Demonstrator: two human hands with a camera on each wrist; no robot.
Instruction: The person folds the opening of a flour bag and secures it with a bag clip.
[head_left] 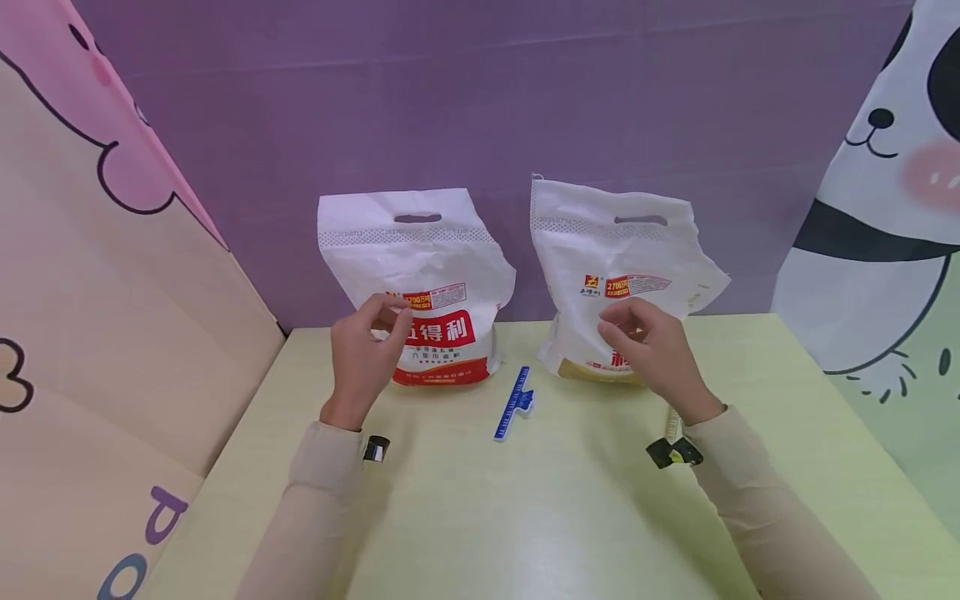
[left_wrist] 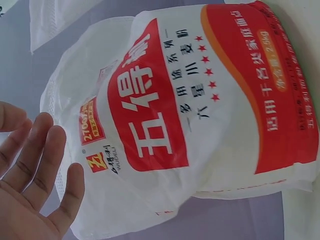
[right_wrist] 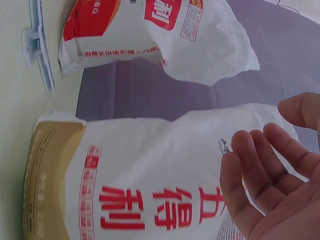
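Two white flour bags with handle slots stand side by side. The left flour bag (head_left: 442,258) has a red label and a red base band; the right flour bag (head_left: 600,242) has red lettering and a gold base. My left hand (head_left: 367,354) hovers before the left bag, fingers loosely bent and holding nothing. In front of the right bag, my right hand (head_left: 660,350) is held the same way, covering part of its lettering. Both wrist views show relaxed fingers with bag fronts beyond. Between the bags, nearer me, lies a blue bag sealing clip (head_left: 513,406).
A pale ribbed strip (head_left: 672,423) lies on the table (head_left: 540,517), partly hidden by the right wrist. Small black devices (head_left: 377,448) sit at the wrists. Behind the bags rises a purple backdrop (head_left: 420,108), with printed cartoon panels on both sides.
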